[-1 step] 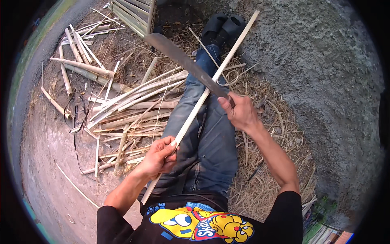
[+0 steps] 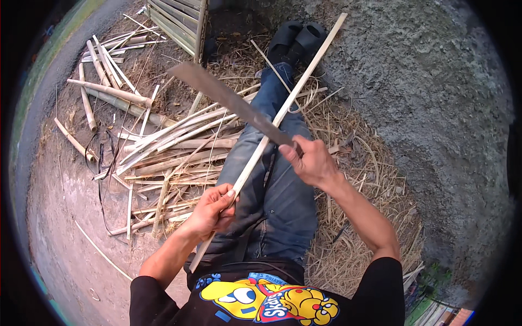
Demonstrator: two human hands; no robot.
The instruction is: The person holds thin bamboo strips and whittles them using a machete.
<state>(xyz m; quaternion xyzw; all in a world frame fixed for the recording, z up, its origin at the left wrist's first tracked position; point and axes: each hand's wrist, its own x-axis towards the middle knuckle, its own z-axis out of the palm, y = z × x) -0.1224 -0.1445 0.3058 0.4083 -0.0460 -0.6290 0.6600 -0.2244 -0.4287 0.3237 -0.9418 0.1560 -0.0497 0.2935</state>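
A long pale bamboo strip (image 2: 253, 158) runs diagonally over my outstretched legs, from near my waist up past my feet. My left hand (image 2: 213, 208) is closed round its lower part, thumb on top. My right hand (image 2: 312, 163) grips a machete (image 2: 231, 100) at its handle end, which the fingers mostly hide. The broad dark blade crosses the strip just ahead of the right hand and points to the far left. Blade and strip overlap near mid-strip; the blade looks slightly blurred.
Split bamboo strips (image 2: 179, 155) lie heaped left of my legs, with thicker bamboo poles (image 2: 122, 98) beyond. A slatted bamboo panel (image 2: 176, 22) stands at the far end. Thin shavings (image 2: 359, 217) cover the ground to the right, beside a rough grey wall (image 2: 435, 108).
My right hand and the machete have moved nearer to me and a little left, down along the strip. My left hand and the strip stay almost in place.
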